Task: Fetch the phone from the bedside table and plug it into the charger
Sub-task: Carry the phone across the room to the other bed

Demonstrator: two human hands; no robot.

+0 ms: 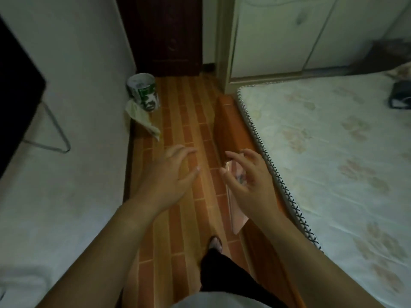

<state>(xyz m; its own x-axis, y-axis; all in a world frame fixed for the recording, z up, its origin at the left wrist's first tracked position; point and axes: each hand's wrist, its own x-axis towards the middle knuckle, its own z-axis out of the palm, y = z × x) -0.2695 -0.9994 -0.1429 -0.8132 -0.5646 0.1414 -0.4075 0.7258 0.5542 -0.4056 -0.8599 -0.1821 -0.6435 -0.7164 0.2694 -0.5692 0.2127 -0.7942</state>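
Between two beds: a narrow strip of brick-patterned floor (pixel 178 134) runs away from the camera, with both bare forearms stretched out over it.
Phone: a pinkish phone (pixel 235 210) is in the right hand (pixel 246 185), lying lengthwise under the palm; its near end pokes out below the wrist and its far end shows between thumb and fingers.
Phone relative to fingers: the thumb sits at its left edge, the curled fingers arch over its far end from the right; how firmly they press on it cannot be told.
Left hand: the left hand (pixel 171 174) is empty, palm down, fingers loosely spread and slightly bent, apart from the phone and just left of the right hand.
Right side: a bed with a pale flower-print mattress (pixel 333 152) on an orange wooden frame (pixel 231 121), its edge just beside the right hand.
Left side: a white-covered bed (pixel 55 185).
Far floor: a green-and-white can (pixel 144 92) at the left wall, crumpled paper (pixel 142 116) beside it.
Bottom centre: a dark trouser leg and a foot (pixel 215 242).
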